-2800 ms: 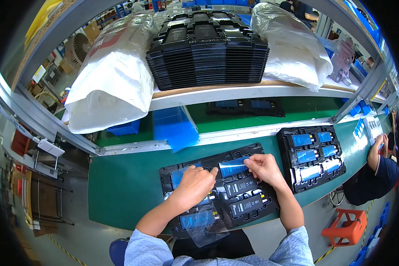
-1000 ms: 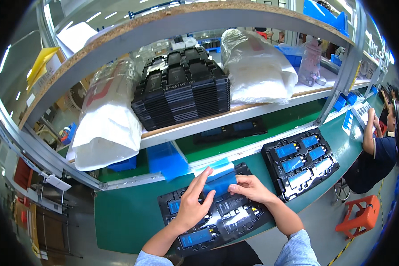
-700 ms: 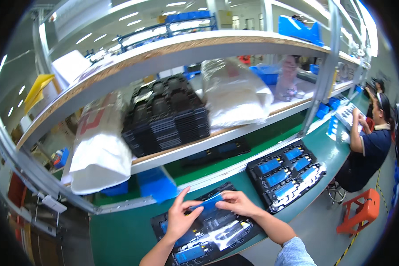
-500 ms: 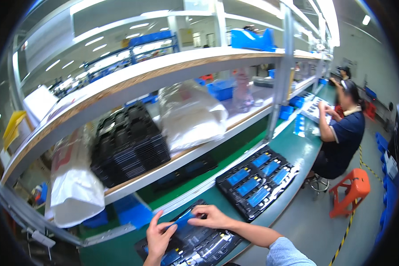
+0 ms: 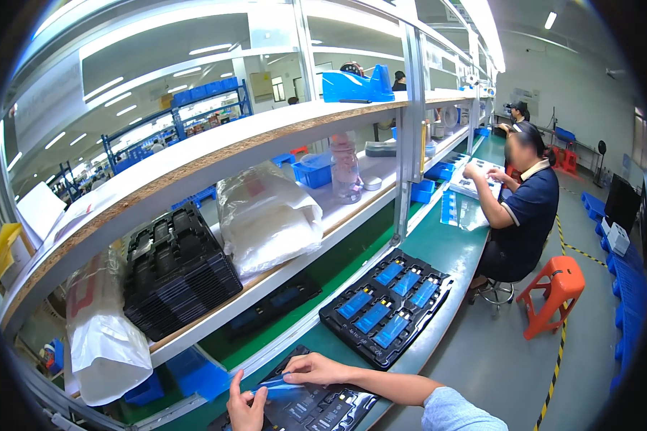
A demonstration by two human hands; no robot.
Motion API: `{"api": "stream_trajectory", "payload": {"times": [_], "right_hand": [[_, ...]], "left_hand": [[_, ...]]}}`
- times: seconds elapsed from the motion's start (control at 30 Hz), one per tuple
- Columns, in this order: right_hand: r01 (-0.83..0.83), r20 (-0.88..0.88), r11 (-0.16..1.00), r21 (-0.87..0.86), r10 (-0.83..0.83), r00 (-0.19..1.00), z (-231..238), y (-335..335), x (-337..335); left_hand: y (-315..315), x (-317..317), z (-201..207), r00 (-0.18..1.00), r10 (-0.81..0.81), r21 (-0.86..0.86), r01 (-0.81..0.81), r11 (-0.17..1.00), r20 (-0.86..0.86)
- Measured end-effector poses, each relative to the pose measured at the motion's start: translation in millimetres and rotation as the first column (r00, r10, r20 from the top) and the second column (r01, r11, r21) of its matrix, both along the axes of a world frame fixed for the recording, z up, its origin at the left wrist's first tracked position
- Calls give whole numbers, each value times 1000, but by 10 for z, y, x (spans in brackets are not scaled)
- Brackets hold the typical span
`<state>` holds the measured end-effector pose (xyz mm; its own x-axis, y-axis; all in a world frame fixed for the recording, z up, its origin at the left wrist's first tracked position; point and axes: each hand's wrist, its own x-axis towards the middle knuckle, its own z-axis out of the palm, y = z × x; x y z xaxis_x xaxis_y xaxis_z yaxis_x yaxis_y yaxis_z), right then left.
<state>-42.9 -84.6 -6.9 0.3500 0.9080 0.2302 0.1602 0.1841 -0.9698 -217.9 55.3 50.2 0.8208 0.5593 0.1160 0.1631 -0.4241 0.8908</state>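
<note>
My left hand and my right hand pinch a thin, translucent blue film between their fingertips. The film is stretched over a black molded tray at the lower edge of the picture. Flat black rectangular pieces with pale printing lie in the tray's pockets. Whether the film still touches a piece beneath it, I cannot tell. Just beyond stands a second black tray, holding several flat pieces covered in blue film.
A metal-framed shelf holds a stack of black trays, plastic-wrapped white packages, a clear bottle and a blue tape dispenser. Farther along the green bench a person works seated. An orange stool stands right.
The view has shifted, so the bench and shelf appear farther left. Both hands keep their pinch on the film, which now shows as a narrower, slanted strip between them.
</note>
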Motion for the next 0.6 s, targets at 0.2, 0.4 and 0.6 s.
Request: {"api": "stream_trajectory", "payload": {"times": [0.2,0.4,0.6], "right_hand": [[163,23,986,38,-164,986,157,-91,0],[194,-229,942,-275,-260,938,289,-420,143],[76,-123,875,-478,-152,981,182,-575,41]], "left_hand": [[163,-105,3,995,30,518,23,855,-94],[78,-359,406,759,-465,293,622,726,-456],[-73,-375,146,725,-422,377,661,649,-545]]}}
